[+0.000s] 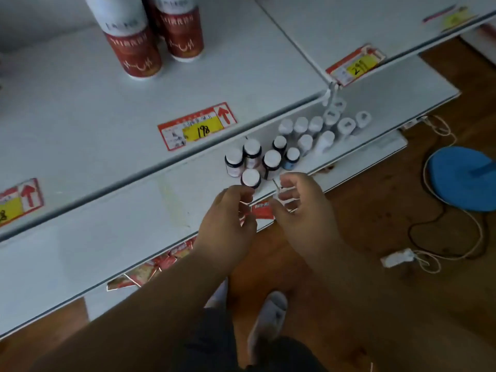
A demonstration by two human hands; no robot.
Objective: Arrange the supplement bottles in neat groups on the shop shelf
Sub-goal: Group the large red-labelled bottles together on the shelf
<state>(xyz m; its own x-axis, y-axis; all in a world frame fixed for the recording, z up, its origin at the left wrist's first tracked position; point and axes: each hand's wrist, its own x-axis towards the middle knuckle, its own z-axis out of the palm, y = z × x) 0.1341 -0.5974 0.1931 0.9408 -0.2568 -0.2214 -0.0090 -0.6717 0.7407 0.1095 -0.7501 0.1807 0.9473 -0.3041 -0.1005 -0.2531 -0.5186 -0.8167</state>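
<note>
Several small dark supplement bottles with white caps (271,160) stand in a tight cluster on the lower white shelf (134,226). Behind them, to the right, several all-white bottles (306,140) stand in rows. The nearest dark bottle (250,178) stands just beyond my left hand (228,218), whose curled fingertips touch or nearly touch its base. My right hand (300,202) hovers beside it at the shelf's front edge, fingers loosely apart and holding nothing.
Two tall red-and-white canisters (155,33) stand on the upper shelf. Price tags (197,126) are stuck along the shelf edges. On the wooden floor lie a blue disc (464,181), cords and a white plug (397,257). My foot in a white slipper (268,318) is below.
</note>
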